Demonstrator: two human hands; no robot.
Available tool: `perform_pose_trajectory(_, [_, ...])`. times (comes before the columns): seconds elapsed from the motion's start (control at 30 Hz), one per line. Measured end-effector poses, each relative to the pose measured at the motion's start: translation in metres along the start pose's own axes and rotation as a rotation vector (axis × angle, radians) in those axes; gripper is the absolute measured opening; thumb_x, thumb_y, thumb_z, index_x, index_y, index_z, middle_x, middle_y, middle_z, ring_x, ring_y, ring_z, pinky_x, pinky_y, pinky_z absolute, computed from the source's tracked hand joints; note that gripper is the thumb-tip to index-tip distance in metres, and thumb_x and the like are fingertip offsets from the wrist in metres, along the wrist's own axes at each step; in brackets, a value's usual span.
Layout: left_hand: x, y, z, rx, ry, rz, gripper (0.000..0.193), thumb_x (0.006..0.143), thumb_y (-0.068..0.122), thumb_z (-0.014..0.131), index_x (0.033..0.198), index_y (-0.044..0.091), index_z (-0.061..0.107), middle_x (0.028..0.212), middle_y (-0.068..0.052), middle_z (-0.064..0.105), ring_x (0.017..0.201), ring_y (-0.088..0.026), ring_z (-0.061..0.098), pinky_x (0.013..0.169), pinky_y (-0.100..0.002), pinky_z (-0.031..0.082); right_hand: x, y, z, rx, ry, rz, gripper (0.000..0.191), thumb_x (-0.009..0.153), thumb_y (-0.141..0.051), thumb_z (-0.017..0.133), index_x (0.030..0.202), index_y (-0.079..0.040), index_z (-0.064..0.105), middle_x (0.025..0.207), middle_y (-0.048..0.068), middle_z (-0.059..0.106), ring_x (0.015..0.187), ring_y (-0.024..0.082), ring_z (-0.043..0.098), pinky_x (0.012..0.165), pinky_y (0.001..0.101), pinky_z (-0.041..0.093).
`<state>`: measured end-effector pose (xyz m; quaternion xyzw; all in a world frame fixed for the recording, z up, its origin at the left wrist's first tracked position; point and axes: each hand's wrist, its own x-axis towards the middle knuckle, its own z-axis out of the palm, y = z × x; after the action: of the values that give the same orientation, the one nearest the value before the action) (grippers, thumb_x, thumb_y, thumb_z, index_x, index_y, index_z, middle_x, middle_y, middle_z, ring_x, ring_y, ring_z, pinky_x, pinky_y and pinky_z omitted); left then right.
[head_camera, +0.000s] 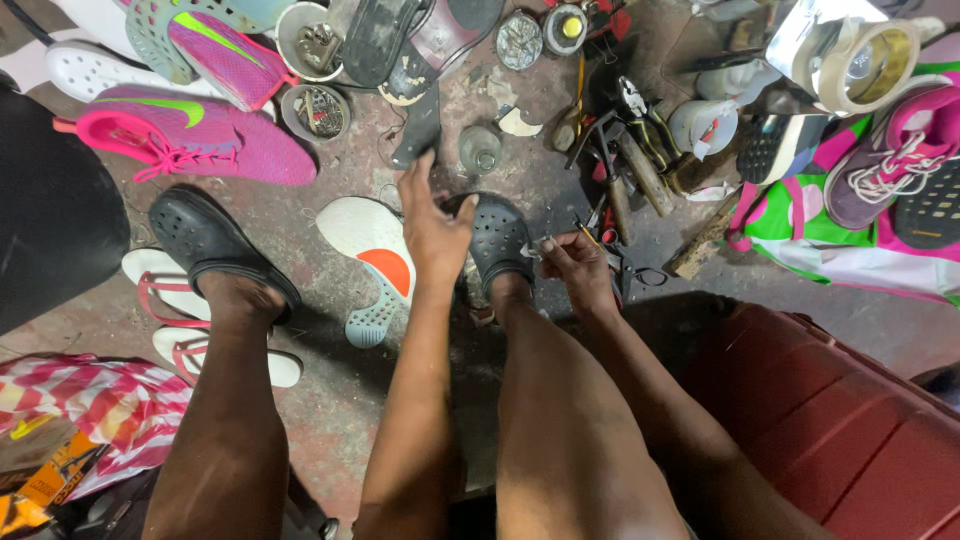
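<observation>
My left hand (432, 222) reaches forward over the floor. Its fingers are stretched out, and their tips are at the lower end of a dark rubber sole piece (420, 125); no grip shows. My right hand (580, 268) is closed on a small thin tool (590, 236) with a yellowish shaft, just right of my right foot in its black clog (500, 235). A white insole (368, 245) with an orange patch lies left of the left hand. My other foot wears a black clog (205, 240) too.
Pink sneakers (200, 140) lie at the far left and a small glass jar (480, 150) stands ahead. Round tins (316, 112) of small metal parts, a pile of hand tools (635, 160) and scissors (632, 272) ring the hands. A red case (830, 420) sits at the right, white sandals (165, 295) at the left.
</observation>
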<state>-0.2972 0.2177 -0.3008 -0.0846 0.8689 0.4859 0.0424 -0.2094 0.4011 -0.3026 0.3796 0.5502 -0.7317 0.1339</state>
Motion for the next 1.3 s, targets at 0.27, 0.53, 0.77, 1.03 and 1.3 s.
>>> perform_pose_trajectory(0.27, [0.032,-0.012,0.031,0.086,-0.229,0.024,0.096,0.072,0.009,0.091,0.153,0.017,0.04,0.157,-0.012,0.043,0.137,-0.032,0.052,0.103,-0.036,0.053,0.01,-0.001,-0.013,-0.019,-0.048,-0.027,0.014,0.1,-0.015,0.069,0.108,-0.004,0.068,0.09,0.002,0.071,0.075,0.011,0.067,0.072,0.0295,0.057])
perform_pose_trajectory(0.53, [0.039,-0.035,0.046,0.082,-0.231,0.225,0.079,0.088,0.02,0.088,0.152,0.012,0.044,0.152,-0.01,0.053,0.137,-0.034,0.059,0.11,-0.04,0.052,0.025,-0.007,-0.007,-0.042,-0.055,-0.122,0.014,0.101,-0.011,0.069,0.108,0.0,0.068,0.092,0.005,0.073,0.08,0.012,0.069,0.076,0.0295,0.059])
perform_pose_trajectory(0.77, [0.027,-0.033,0.032,0.329,-0.429,0.206,0.072,0.085,0.034,0.081,0.144,0.008,0.049,0.14,-0.021,0.056,0.105,-0.044,0.065,0.085,-0.049,0.055,0.035,-0.036,0.02,-0.279,0.009,-0.46,0.016,0.101,-0.006,0.071,0.115,0.0,0.068,0.096,0.007,0.072,0.082,0.013,0.066,0.073,0.0289,0.054])
perform_pose_trajectory(1.03, [0.02,-0.013,0.003,0.414,-0.597,0.191,0.07,0.073,0.04,0.079,0.134,0.011,0.06,0.125,-0.019,0.063,0.095,-0.04,0.07,0.083,-0.05,0.056,0.038,-0.055,0.042,-0.805,-0.05,-0.842,0.018,0.092,-0.007,0.078,0.108,-0.003,0.07,0.106,0.014,0.068,0.09,0.025,0.072,0.078,0.0321,0.058])
perform_pose_trajectory(1.3, [0.011,-0.008,-0.014,0.388,-0.674,0.229,0.062,0.066,0.044,0.081,0.116,0.009,0.068,0.115,-0.018,0.07,0.094,-0.041,0.069,0.081,-0.049,0.055,0.041,-0.043,0.024,-0.904,-0.167,-0.832,0.017,0.092,-0.011,0.076,0.106,-0.002,0.076,0.097,0.012,0.072,0.085,0.025,0.071,0.074,0.0342,0.054])
